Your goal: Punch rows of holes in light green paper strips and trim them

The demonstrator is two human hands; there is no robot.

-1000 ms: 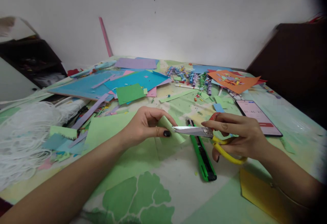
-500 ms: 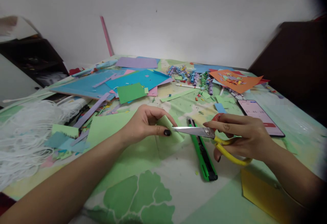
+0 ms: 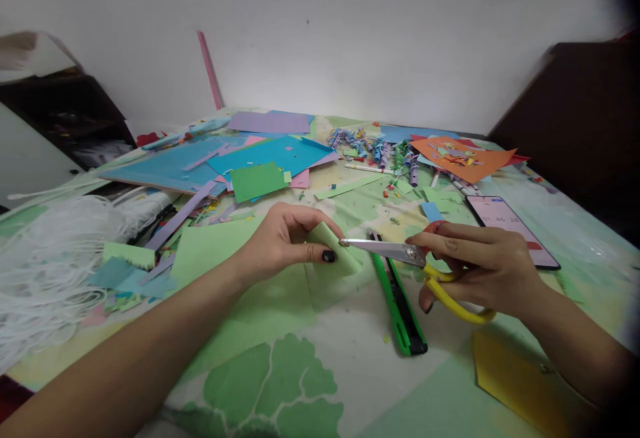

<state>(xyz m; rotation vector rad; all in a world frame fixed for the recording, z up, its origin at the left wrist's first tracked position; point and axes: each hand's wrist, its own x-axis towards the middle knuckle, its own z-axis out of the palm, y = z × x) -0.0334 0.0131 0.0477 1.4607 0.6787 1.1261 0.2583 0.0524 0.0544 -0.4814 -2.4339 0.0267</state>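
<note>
My left hand [image 3: 287,241] pinches a small folded piece of light green paper [image 3: 340,258] between thumb and fingers. In my right hand [image 3: 480,261] is a pair of scissors [image 3: 415,255] with red and yellow handles. Their blades point left, and the tips reach the upper edge of the folded paper. A green utility knife [image 3: 400,305] lies on the table below the blades, between my hands. Under my left wrist spreads a larger light green sheet [image 3: 210,245].
Tangled white cord [image 3: 55,265] lies at the left. Behind are blue sheets [image 3: 280,155], an orange sheet [image 3: 465,158] with scraps, and curled paper strips [image 3: 383,148]. A phone [image 3: 510,225] rests beyond my right hand, and yellow paper [image 3: 515,378] sits at lower right.
The scissor blades have tilted slightly, their tips now a little higher along the folded paper's edge. My right hand has shifted slightly right. The left hand keeps its hold.
</note>
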